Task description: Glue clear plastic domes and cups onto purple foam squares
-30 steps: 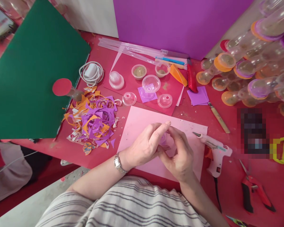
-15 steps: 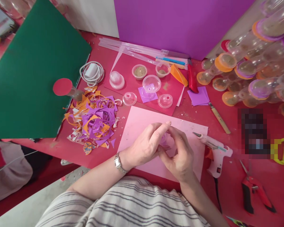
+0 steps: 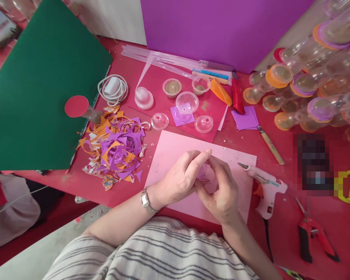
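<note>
Both hands close around a clear plastic cup piece (image 3: 203,173) with purple showing through it, above a pink sheet (image 3: 169,155). My left hand (image 3: 182,177) has its fingers on the piece's far left side, and much of the piece is hidden by it. My right hand (image 3: 221,190) curls its thumb and fingers around the right side. Beyond the hands stand a clear cup (image 3: 187,102) on a purple square (image 3: 177,119), two clear dome lids (image 3: 160,121), and two small cups of sand (image 3: 172,88).
A hot glue gun (image 3: 265,186), a knife (image 3: 270,146) and red-handled cutters (image 3: 312,233) lie to the right. Paper scraps (image 3: 119,147) heap on the left beside a green board (image 3: 52,85). Joined clear bottles (image 3: 321,77) stack at the far right.
</note>
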Available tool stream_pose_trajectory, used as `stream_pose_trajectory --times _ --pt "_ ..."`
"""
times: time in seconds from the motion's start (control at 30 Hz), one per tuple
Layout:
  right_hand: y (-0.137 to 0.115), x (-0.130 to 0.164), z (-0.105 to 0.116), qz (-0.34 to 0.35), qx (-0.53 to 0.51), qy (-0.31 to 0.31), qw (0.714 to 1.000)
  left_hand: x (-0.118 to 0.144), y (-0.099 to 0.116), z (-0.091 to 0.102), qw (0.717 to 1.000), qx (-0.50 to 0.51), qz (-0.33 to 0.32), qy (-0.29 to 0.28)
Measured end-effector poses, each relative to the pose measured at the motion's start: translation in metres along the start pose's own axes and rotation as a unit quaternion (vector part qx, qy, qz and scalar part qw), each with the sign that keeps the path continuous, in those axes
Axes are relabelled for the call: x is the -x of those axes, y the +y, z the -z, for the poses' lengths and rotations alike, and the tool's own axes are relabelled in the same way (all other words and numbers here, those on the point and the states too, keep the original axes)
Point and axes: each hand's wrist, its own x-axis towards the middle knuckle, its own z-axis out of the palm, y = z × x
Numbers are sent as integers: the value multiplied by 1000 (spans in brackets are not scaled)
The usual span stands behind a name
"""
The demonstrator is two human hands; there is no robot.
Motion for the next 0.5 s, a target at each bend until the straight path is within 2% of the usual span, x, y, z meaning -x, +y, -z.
stream_pose_trajectory --times 0.5 --pt "1 0 0 1 -4 -6 1000 -2 -1 -1 1000 -1 0 0"
